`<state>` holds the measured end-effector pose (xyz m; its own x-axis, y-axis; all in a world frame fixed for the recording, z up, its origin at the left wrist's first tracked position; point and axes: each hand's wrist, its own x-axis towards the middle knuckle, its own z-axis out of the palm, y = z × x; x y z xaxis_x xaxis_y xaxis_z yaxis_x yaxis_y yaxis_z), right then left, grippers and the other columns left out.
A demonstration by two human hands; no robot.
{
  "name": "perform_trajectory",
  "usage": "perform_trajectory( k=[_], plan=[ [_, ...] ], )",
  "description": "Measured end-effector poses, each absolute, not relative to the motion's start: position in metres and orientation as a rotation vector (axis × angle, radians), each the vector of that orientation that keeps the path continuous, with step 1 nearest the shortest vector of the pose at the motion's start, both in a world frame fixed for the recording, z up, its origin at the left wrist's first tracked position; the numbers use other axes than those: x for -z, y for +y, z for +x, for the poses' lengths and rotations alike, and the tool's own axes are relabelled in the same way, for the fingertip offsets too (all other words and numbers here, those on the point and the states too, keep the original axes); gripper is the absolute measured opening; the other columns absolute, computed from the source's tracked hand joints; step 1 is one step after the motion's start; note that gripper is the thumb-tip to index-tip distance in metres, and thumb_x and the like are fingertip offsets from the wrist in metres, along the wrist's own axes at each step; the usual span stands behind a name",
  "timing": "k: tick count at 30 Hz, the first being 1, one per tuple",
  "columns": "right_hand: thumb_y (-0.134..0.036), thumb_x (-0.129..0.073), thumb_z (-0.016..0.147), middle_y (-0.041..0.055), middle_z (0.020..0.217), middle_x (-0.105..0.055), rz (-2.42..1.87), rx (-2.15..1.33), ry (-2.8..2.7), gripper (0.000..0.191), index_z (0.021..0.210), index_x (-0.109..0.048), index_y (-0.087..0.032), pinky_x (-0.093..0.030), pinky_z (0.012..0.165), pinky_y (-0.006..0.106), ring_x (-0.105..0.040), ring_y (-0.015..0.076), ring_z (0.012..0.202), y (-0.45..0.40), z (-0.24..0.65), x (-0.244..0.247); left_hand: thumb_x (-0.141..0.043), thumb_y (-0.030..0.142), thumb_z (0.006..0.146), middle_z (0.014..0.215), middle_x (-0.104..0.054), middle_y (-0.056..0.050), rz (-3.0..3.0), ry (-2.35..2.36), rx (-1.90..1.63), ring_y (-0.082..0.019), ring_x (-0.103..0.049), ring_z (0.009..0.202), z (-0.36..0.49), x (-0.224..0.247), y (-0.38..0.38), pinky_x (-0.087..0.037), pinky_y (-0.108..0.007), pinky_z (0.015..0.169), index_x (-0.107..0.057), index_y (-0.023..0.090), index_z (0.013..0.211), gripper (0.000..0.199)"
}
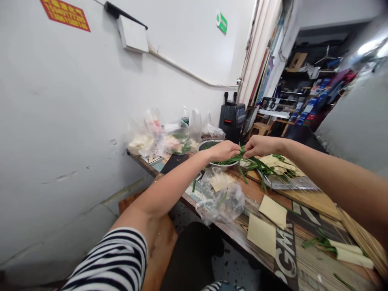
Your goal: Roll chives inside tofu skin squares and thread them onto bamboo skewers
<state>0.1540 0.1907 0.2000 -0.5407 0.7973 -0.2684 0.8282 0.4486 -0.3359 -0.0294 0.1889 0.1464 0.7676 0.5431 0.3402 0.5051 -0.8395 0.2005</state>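
Both my hands meet over the right rim of a metal bowl (pixel 228 167) of long, thin green leaves that look like chives. My left hand (pixel 224 151) is closed on a bunch of chives (pixel 256 165). Pinched against the same bunch, my right hand (pixel 257 145) is just to the right; leaf ends hang down toward the table. Beside it, a metal tray (pixel 283 184) bears skewered pale rolls (pixel 281 163) with greens. Flat tan squares like tofu sheets (pixel 262 235) lie nearer me, and a filled roll (pixel 351 254) rests at the right.
A crumpled clear plastic bag (pixel 224 204) sits at the table's near edge. Bamboo skewers (pixel 360 238) lie at the right, near a wooden board (pixel 321 202). Bagged food (pixel 172 141) lines the wall, with a black speaker (pixel 232 119) behind the bowl.
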Motion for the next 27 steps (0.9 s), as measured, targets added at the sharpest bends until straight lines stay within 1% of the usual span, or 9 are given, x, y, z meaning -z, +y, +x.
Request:
perform_trajectory(
  k=[3, 6, 8, 10, 15, 17, 20, 24, 27],
  plan=[
    [-0.055, -0.071, 0.058, -0.0065, 0.042, -0.038, 1.622, 0.927, 2.615, 0.041, 0.053, -0.058, -0.017, -0.026, 0.039, 0.02, -0.031, 0.0047, 0.041, 0.162, 0.172, -0.201, -0.039, 0.021, 0.091, 0.082, -0.066, -0.005, 2.886, 0.835, -0.691, -0.015, -0.055, 0.076, -0.016, -0.147, 0.168, -0.038, -0.023, 0.071, -0.066, 0.013, 0.084, 0.029],
    [-0.055, -0.075, 0.053, -0.0032, 0.043, -0.048, 1.772, 1.12, 2.59, 0.041, 0.053, -0.06, -0.017, -0.036, 0.04, 0.021, -0.041, 0.0068, 0.041, 0.136, 0.19, -0.199, -0.04, 0.023, 0.092, 0.079, -0.066, -0.005, 2.832, 0.869, -0.79, -0.015, -0.055, 0.075, 0.001, -0.141, 0.148, -0.038, -0.023, 0.071, -0.065, 0.014, 0.082, 0.029],
    [-0.053, -0.078, 0.051, -0.0015, 0.046, -0.053, 1.879, 1.214, 2.562, 0.04, 0.056, -0.063, -0.017, -0.043, 0.043, 0.022, -0.048, 0.0088, 0.043, 0.121, 0.201, -0.196, -0.04, 0.022, 0.092, 0.076, -0.065, -0.004, 2.757, 0.876, -0.856, -0.014, -0.055, 0.072, 0.015, -0.135, 0.135, -0.039, -0.022, 0.07, -0.065, 0.014, 0.08, 0.029],
    [-0.051, -0.08, 0.05, -0.0004, 0.048, -0.057, 1.979, 1.302, 2.534, 0.038, 0.06, -0.067, -0.017, -0.048, 0.046, 0.023, -0.052, 0.0101, 0.045, 0.109, 0.212, -0.192, -0.04, 0.021, 0.093, 0.076, -0.065, -0.003, 2.685, 0.896, -0.924, -0.014, -0.055, 0.072, 0.03, -0.128, 0.122, -0.039, -0.022, 0.069, -0.064, 0.013, 0.079, 0.028],
    [-0.05, -0.081, 0.054, 0.0003, 0.05, -0.059, 2.096, 1.507, 2.534, 0.038, 0.071, -0.073, -0.017, -0.051, 0.048, 0.025, -0.054, 0.0107, 0.045, 0.082, 0.239, -0.18, -0.039, 0.019, 0.094, 0.083, -0.066, -0.006, 2.559, 0.969, -1.074, -0.016, -0.057, 0.078, 0.072, -0.111, 0.092, -0.042, -0.024, 0.074, -0.064, 0.013, 0.085, 0.028],
    [-0.052, -0.079, 0.056, 0.0001, 0.047, -0.057, 2.204, 1.507, 2.532, 0.038, 0.07, -0.073, -0.017, -0.05, 0.046, 0.025, -0.052, 0.0104, 0.042, 0.071, 0.247, -0.175, -0.037, 0.019, 0.095, 0.086, -0.067, -0.008, 2.506, 1.031, -1.143, -0.017, -0.058, 0.081, 0.089, -0.105, 0.082, -0.044, -0.027, 0.078, -0.064, 0.012, 0.088, 0.029],
    [-0.055, -0.076, 0.059, 0.0011, 0.048, -0.058, 2.372, 1.381, 2.601, 0.04, 0.067, -0.072, -0.016, -0.048, 0.044, 0.025, -0.05, 0.0103, 0.042, 0.057, 0.255, -0.169, -0.034, 0.018, 0.095, 0.092, -0.067, -0.009, 2.392, 1.051, -1.241, -0.018, -0.059, 0.087, 0.108, -0.095, 0.069, -0.045, -0.029, 0.083, -0.064, 0.012, 0.092, 0.03],
    [-0.052, -0.075, 0.062, 0.0019, 0.051, -0.06, 2.431, 1.182, 2.664, 0.039, 0.07, -0.073, -0.014, -0.045, 0.043, 0.023, -0.053, 0.0108, 0.044, 0.045, 0.265, -0.164, -0.038, 0.02, 0.094, 0.108, -0.066, -0.009, 2.24, 0.826, -1.258, -0.018, -0.059, 0.099, 0.118, -0.085, 0.066, -0.045, -0.03, 0.092, -0.062, 0.014, 0.109, 0.029],
    [-0.049, -0.074, 0.064, 0.0017, 0.052, -0.062, 2.402, 1.088, 2.673, 0.036, 0.074, -0.074, -0.014, -0.042, 0.043, 0.022, -0.053, 0.0106, 0.044, 0.041, 0.272, -0.163, -0.044, 0.019, 0.091, 0.119, -0.063, -0.009, 2.092, 0.655, -1.217, -0.019, -0.056, 0.112, 0.119, -0.082, 0.071, -0.04, -0.034, 0.102, -0.063, 0.014, 0.111, 0.029]
  ],
)
